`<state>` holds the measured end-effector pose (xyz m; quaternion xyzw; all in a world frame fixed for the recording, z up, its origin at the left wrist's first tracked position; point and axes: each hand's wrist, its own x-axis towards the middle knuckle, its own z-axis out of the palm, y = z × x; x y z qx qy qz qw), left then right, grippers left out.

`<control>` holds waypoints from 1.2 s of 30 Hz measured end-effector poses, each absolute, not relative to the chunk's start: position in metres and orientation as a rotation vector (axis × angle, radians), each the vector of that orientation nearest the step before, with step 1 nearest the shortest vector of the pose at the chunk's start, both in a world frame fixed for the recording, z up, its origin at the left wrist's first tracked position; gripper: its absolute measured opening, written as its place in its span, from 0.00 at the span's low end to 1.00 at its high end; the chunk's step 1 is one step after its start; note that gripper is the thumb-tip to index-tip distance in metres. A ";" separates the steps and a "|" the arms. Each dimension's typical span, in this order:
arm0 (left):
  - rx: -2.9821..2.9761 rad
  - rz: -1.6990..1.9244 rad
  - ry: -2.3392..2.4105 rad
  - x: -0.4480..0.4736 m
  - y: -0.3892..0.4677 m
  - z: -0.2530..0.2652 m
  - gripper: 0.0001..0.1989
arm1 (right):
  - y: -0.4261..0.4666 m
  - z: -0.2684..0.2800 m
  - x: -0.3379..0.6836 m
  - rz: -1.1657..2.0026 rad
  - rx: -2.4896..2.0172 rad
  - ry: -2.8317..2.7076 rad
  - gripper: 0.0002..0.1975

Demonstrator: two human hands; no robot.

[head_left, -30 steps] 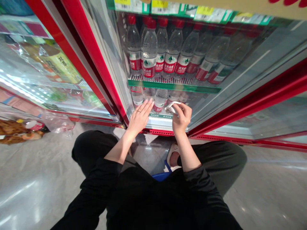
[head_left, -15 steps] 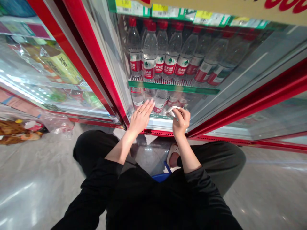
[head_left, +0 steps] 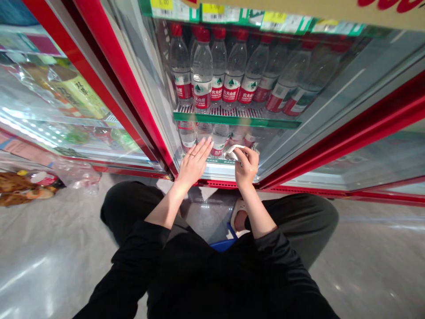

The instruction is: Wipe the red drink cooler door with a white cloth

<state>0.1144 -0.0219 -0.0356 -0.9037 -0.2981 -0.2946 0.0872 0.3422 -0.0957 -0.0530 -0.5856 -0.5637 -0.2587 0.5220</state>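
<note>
My left hand [head_left: 195, 161] lies with fingers stretched out against the lower part of the glass door [head_left: 195, 170] of a drinks fridge, a ring on one finger. To its right, my right hand [head_left: 246, 165] pinches a crumpled white cloth or tissue [head_left: 234, 152] at the glass. Behind the door, water bottles [head_left: 202, 73] with red caps and red-and-white labels stand upright on a shelf with a green front edge [head_left: 232, 118]. More bottles [head_left: 219, 139] show on the level below, partly hidden by my hands.
Red door frames [head_left: 133, 84] run on both sides. Another fridge section on the left holds yellow-labelled bottles [head_left: 78, 91]. On the floor at left lie a clear plastic bag [head_left: 78, 175] and a bottle [head_left: 44, 177]. Something blue [head_left: 223, 245] is beneath me, between my legs.
My right hand has shifted slightly left with the white cloth or tissue. My left hand stays in nearly the same place. The view has tilted a little.
</note>
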 end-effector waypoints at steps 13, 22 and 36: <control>-2.711 -0.893 -0.874 0.116 -0.022 -0.035 0.40 | -0.083 -0.032 0.331 -0.472 -1.418 -1.378 0.20; -2.708 -0.873 -0.905 0.115 -0.022 -0.035 0.35 | -0.090 -0.047 0.329 -0.514 -1.376 -1.250 0.19; -2.704 -0.891 -0.911 0.115 -0.022 -0.033 0.35 | -0.088 -0.056 0.329 -0.561 -1.385 -1.300 0.20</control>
